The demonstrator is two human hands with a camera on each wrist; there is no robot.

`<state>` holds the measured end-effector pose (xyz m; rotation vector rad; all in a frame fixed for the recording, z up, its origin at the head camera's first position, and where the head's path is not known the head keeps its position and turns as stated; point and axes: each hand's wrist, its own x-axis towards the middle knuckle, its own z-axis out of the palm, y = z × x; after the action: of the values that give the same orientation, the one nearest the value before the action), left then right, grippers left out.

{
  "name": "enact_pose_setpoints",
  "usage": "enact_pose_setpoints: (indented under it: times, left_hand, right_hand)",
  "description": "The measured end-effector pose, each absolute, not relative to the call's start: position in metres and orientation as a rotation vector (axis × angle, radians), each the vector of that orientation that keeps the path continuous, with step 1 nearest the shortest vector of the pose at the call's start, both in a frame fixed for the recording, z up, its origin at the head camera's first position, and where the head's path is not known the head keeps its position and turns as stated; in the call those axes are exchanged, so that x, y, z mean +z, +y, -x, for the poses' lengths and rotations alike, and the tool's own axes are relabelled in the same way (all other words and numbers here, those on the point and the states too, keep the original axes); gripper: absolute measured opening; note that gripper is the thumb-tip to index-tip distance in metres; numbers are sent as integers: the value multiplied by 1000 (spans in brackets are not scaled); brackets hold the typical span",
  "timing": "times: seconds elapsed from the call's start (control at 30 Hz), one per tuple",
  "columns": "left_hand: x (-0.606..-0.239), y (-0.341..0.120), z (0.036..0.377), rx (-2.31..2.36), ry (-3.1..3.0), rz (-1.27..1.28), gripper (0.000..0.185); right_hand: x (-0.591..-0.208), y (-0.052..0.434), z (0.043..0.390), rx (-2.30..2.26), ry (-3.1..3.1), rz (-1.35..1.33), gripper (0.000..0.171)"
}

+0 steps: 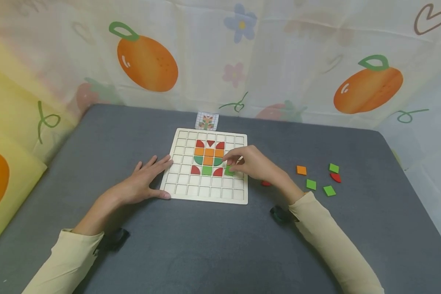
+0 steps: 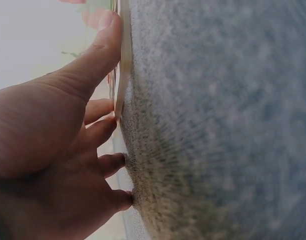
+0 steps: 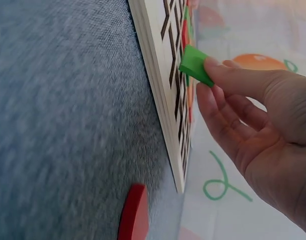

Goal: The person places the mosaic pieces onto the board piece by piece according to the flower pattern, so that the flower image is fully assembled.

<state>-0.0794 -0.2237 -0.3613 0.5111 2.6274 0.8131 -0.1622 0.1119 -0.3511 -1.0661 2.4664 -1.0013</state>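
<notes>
A pale wooden grid board (image 1: 206,196) lies on the dark grey table, with red, orange and green tiles set in its middle cells. My right hand (image 1: 252,163) pinches a green square tile (image 3: 193,64) between thumb and fingers, over the board's right part. In the right wrist view the tile is tilted, one corner close to the grid. My left hand (image 1: 141,183) rests at the board's left edge with spread, straight fingers. Its thumb (image 2: 110,37) touches the board's side in the left wrist view.
Several loose tiles lie to the right, among them an orange square (image 1: 301,170), a green square (image 1: 311,184) and a red piece (image 1: 336,177). Another red piece (image 3: 135,212) lies near the board, partly under my right wrist. A small pattern card (image 1: 207,121) sits behind the board.
</notes>
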Motion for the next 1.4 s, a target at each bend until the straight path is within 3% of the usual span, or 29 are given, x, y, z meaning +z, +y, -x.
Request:
enact_pose_setpoints:
  times: [0.9, 1.4]
  left_hand:
    - [-361, -224, 78, 817, 2628, -503, 101]
    - [-362, -223, 79, 811, 2637, -502, 101]
  right_hand:
    - [-359, 103, 163, -888, 2476, 1047, 24]
    - [-346, 148, 160, -939, 2601, 897, 24]
